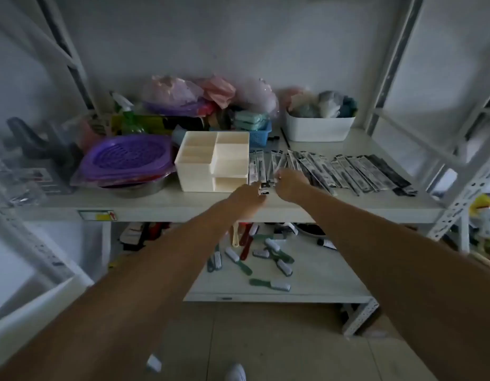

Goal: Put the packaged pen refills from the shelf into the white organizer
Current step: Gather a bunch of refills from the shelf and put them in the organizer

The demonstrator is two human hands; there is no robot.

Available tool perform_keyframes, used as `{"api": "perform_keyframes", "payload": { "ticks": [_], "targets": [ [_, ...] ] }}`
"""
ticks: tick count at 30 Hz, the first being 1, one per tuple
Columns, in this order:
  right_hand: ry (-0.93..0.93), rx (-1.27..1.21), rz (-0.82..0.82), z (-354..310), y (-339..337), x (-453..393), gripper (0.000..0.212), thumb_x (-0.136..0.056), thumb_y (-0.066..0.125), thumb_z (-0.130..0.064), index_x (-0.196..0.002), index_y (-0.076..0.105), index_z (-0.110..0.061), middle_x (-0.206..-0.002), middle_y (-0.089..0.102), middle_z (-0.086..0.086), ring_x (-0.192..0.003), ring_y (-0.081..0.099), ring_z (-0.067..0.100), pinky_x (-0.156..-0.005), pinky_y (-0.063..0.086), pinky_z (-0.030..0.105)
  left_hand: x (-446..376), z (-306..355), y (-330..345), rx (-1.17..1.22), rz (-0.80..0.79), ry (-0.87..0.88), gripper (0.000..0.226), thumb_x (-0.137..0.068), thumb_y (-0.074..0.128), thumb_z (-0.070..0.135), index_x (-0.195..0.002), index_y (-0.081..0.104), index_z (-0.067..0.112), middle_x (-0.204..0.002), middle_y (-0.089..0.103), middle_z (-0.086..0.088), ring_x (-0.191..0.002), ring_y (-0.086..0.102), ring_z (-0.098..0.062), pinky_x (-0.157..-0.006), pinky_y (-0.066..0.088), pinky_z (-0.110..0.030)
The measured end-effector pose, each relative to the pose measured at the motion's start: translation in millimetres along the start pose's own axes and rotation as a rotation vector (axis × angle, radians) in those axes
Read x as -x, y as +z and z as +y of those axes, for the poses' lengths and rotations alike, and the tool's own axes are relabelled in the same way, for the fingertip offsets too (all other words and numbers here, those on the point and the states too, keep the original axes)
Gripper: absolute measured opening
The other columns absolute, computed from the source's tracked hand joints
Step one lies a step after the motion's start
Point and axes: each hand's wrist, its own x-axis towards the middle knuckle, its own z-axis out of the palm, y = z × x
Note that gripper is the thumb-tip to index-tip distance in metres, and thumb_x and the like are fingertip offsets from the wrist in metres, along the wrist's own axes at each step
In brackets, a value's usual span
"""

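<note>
Both bare forearms reach forward over the front edge of a pale, smooth shelf (161, 200) set in a white perforated metal frame. The left hand (245, 198) and the right hand (289, 185) meet just in front of the white organizer (210, 163), each curled around the near ends of a small bunch of packaged pen refills (264, 188); the fingers look closed on the packets, though blur softens the exact grip. The organizer is a boxy, glossy plastic piece with square open compartments on top and a low slot at its front right, and it stands on the shelf just left of the hands. To the right, the remaining refill packs (348, 171) lie flat in a fanned row: long, narrow, crinkly clear sleeves with black-and-white printed cards, overlapping one another. Left of the organizer sits a purple plastic strainer (128, 158) with a ribbed, slotted centre, resting on a dull metal bowl. Behind are a blue mesh basket (259, 136), a plain white tub (318, 127) and soft, bunched plastic bags. On the lower shelf, small bristled brushes (268, 254) with green and red handles lie scattered.
</note>
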Motion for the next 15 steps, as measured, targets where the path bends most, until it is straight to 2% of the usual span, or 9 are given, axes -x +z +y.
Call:
{"api": "perform_keyframes", "payload": {
  "ticks": [2,4,6,8,9,11,13,15],
  "targets": [
    [0.084,-0.03,0.044,-9,10,-51,0.03,-0.091,0.04,-0.005,-0.118,0.052,0.0,-0.123,0.058,0.018,-0.11,0.056,0.03,-0.076,0.043,0.029,-50,-1,4,0.054,-0.023,-0.009,0.037,-0.096,0.033,0.006,-0.131,0.041,-0.004,-0.132,0.05,-0.025,-0.109,0.052,-0.032,-0.091,0.041,-0.035],
    [0.181,-0.08,0.073,-13,15,-92,0.029,-0.091,0.038,-0.005,-0.115,0.052,0.003,-0.12,0.058,0.018,-0.107,0.057,0.031,-0.071,0.04,0.031,-90,-1,4,0.061,-0.043,-0.051,0.033,-0.094,0.031,0.001,-0.121,0.048,-0.009,-0.127,0.052,-0.027,-0.112,0.051,-0.035,-0.095,0.04,-0.037],
    [0.253,-0.094,0.098,-9,23,-127,0.03,-0.091,0.037,-0.005,-0.116,0.052,0.001,-0.122,0.057,0.017,-0.107,0.056,0.029,-0.068,0.037,0.03,-131,-7,3,-0.019,-0.076,-0.032,0.037,-0.094,0.032,0.003,-0.128,0.043,-0.008,-0.135,0.043,-0.028,-0.125,0.04,-0.04,-0.107,0.032,-0.042],
    [0.314,-0.106,0.125,3,30,-148,0.035,-0.092,0.036,-0.008,-0.124,0.049,-0.003,-0.128,0.055,0.018,-0.113,0.053,0.031,-0.073,0.039,0.032,-161,-8,5,-0.201,-0.142,-0.008,0.048,-0.096,0.033,0.012,-0.14,0.025,-0.006,-0.147,0.025,-0.031,-0.137,0.021,-0.044,-0.117,0.019,-0.049],
    [0.346,-0.125,0.138,8,33,-154,0.037,-0.092,0.035,-0.009,-0.127,0.047,-0.004,-0.13,0.054,0.018,-0.116,0.052,0.032,-0.078,0.042,0.033,-170,-8,9,-0.269,-0.184,-0.022,0.057,-0.096,0.035,0.019,-0.144,0.014,-0.004,-0.151,0.014,-0.032,-0.14,0.011,-0.046,-0.119,0.012,-0.052],
    [0.375,-0.135,0.131,17,39,-169,0.033,-0.091,0.038,-0.01,-0.121,0.052,-0.004,-0.124,0.058,0.019,-0.112,0.055,0.034,-0.074,0.041,0.031,-190,-7,18,-0.26,-0.178,-0.093,0.071,-0.094,0.039,0.028,-0.144,0.001,-0.005,-0.154,0.003,-0.03,-0.142,0.0,-0.047,-0.12,0.006,-0.051],
    [0.385,-0.134,0.128,20,40,-180,0.029,-0.088,0.042,-0.009,-0.109,0.06,0.0,-0.116,0.063,0.02,-0.105,0.059,0.035,-0.069,0.039,0.029,-202,-9,23,-0.227,-0.113,-0.164,0.074,-0.094,0.04,0.03,-0.143,0.002,-0.01,-0.152,0.008,-0.032,-0.141,0.01,-0.046,-0.119,0.014,-0.047],
    [0.419,-0.181,0.126,23,38,-185,0.026,-0.087,0.045,-0.009,-0.105,0.06,0.003,-0.112,0.064,0.022,-0.102,0.06,0.034,-0.068,0.041,0.03,-210,-9,27,-0.09,0.011,-0.237,0.072,-0.094,0.038,0.031,-0.141,0.005,-0.013,-0.15,0.018,-0.033,-0.138,0.025,-0.042,-0.116,0.026,-0.043]
  ]
}}
